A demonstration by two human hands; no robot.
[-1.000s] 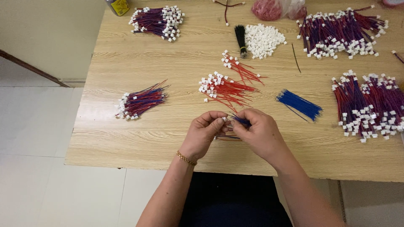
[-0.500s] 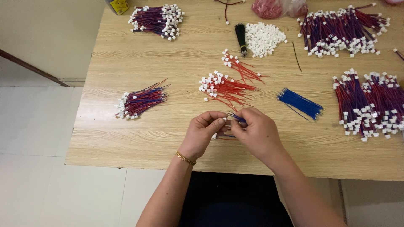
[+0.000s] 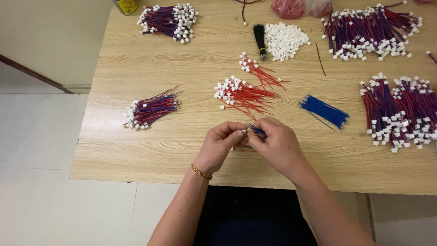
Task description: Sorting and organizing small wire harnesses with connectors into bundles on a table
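My left hand (image 3: 221, 145) and my right hand (image 3: 276, 146) meet above the near part of the wooden table (image 3: 136, 141). My left fingertips pinch a small white connector (image 3: 244, 132). My right fingers pinch a short blue wire (image 3: 256, 130) whose end meets that connector. Just beyond my hands lies a heap of red wires with white connectors (image 3: 239, 94). To the right of it lies a bundle of loose blue wires (image 3: 325, 112). A gold bracelet (image 3: 200, 171) sits on my left wrist.
A red-and-blue wired bundle (image 3: 149, 110) lies at the left. Large piles of finished wires lie at the right (image 3: 400, 114), far right (image 3: 371, 31) and far left (image 3: 168, 19). Loose white connectors (image 3: 284, 41) and a black wire bundle (image 3: 260, 39) sit at the back.
My hands have stayed together at the same spot; only the fingers have shifted slightly on the connector and wire.
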